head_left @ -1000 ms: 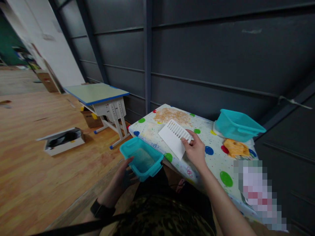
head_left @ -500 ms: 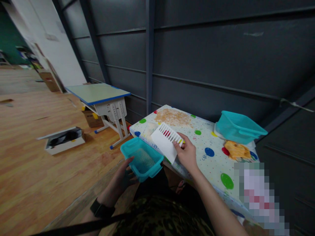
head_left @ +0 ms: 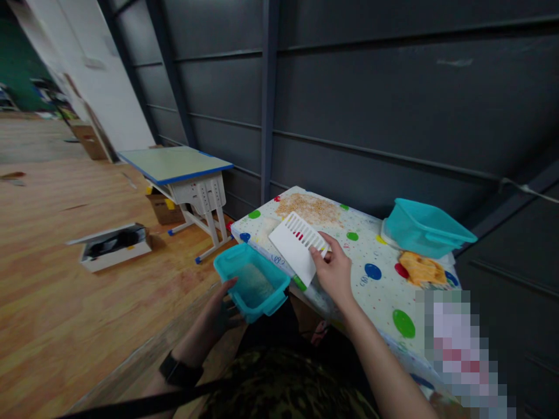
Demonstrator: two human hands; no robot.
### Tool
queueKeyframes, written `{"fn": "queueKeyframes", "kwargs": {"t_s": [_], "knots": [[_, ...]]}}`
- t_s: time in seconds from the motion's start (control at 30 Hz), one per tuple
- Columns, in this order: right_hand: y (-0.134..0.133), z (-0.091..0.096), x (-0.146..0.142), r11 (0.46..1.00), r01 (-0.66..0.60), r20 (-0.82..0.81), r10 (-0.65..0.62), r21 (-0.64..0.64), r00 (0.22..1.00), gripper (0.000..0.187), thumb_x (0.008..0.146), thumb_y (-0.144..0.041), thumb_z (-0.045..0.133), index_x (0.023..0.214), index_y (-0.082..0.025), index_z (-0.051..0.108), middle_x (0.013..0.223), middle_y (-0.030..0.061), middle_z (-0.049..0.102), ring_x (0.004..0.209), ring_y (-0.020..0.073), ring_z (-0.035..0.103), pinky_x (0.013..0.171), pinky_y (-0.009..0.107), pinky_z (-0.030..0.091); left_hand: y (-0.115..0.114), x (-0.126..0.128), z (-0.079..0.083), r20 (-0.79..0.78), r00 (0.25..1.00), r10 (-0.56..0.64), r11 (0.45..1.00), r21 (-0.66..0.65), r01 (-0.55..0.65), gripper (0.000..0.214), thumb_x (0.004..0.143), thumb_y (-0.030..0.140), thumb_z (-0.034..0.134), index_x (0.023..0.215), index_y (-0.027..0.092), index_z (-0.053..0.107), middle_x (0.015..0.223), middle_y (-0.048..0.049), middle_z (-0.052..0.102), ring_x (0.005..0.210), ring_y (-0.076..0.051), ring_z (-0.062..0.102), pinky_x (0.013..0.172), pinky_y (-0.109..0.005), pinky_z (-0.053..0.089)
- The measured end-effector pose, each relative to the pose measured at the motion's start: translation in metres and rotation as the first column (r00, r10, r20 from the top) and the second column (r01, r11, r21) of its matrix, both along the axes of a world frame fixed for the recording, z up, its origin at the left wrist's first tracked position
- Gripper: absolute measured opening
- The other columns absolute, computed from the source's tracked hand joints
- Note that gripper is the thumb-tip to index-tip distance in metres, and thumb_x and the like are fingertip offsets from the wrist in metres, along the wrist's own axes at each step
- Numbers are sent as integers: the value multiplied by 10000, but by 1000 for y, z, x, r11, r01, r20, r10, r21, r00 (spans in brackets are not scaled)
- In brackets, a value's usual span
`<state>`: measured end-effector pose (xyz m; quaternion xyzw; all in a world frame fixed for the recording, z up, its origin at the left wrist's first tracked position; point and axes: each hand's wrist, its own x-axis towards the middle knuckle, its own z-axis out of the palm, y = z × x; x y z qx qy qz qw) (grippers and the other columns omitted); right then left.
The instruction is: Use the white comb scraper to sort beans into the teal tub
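One right hand (head_left: 334, 266) pinches a card (head_left: 293, 250). At its eight o'clock, the left hand (head_left: 218, 313) grasps a tub (head_left: 275, 301), apparently of grain (head_left: 253, 282).

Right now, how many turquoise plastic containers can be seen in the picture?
2. The nearer container is held in the left hand, by the edge of the table; the farther container is on the table, behind the orange cloth. Others could be hidden.
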<state>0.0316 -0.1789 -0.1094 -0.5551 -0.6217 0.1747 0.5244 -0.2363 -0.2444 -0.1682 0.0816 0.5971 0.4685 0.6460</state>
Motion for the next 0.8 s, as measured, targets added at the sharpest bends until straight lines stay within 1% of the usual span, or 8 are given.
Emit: {"fn": "queueKeyframes", "kwargs": {"t_s": [0.13, 0.27, 0.37, 0.47, 0.57, 0.7, 0.8], "knots": [[21, 2, 8, 997, 65, 30, -66, 32, 997, 514, 898, -437, 592, 1320, -162, 694, 647, -15, 648, 535, 194, 538, 586, 319, 428, 1, -4, -2, 7, 1000, 15, 1000, 14, -15, 342, 922, 465, 734, 1105, 188, 652, 920, -95, 757, 810, -299, 750, 641, -462, 644], [27, 3, 4, 998, 60, 86, -62, 24, 994, 507, 884, -407, 586, 1316, -168, 699, 631, -17, 644, 535, 203, 547, 617, 332, 442, 1, -6, 3, -3, 1000, 4, 1000, 6, -4, 333, 945, 468, 703, 1109, 184, 646, 899, -92, 753, 763, -279, 740, 615, -430, 626], [23, 2, -2, 999, 37, 82, -38, 12, 996, 509, 888, -413, 576, 1320, -173, 700, 624, -16, 646, 523, 206, 553, 602, 330, 440, 2, -6, 4, 5, 1000, 3, 1000, 18, -3, 342, 941, 469, 712, 1141, 201, 644, 905, -82, 755, 765, -282, 744, 623, -439, 631], [17, 1, -5, 1000, 25, 74, -25, 5, 997, 497, 886, -417, 582, 1302, -176, 709, 619, -18, 646, 522, 204, 558, 594, 322, 440, 2, -7, 2, 7, 1000, 20, 1000, 14, -20, 319, 947, 455, 705, 1113, 188, 647, 913, -86, 755, 780, -289, 749, 626, -450, 637], [9, 1, -7, 1000, -1, 55, 1, -10, 998, 492, 894, -417, 592, 1310, -179, 705, 677, -4, 689, 536, 194, 567, 594, 311, 448, 1, -6, 3, 5, 1000, 12, 1000, 15, -13, 313, 947, 456, 705, 1074, 174, 654, 907, -91, 747, 785, -293, 745, 628, -454, 638], [0, 0, -11, 999, -39, 10, 39, -35, 999, 503, 904, -436, 592, 1315, -168, 703, 693, 4, 698, 537, 186, 563, 549, 292, 432, 0, -4, 7, 23, 1000, 13, 1000, 20, -13, 292, 954, 437, 704, 1084, 180, 657, 920, -94, 756, 783, -289, 749, 639, -464, 650], [-3, 1, -15, 999, -45, -16, 44, -30, 999, 492, 896, -435, 591, 1287, -165, 714, 729, 17, 718, 544, 179, 568, 547, 288, 439, 1, -4, 5, 27, 999, 16, 1000, 10, -16, 294, 942, 453, 718, 1052, 186, 662, 891, -85, 749, 756, -279, 743, 634, -460, 652]]}}
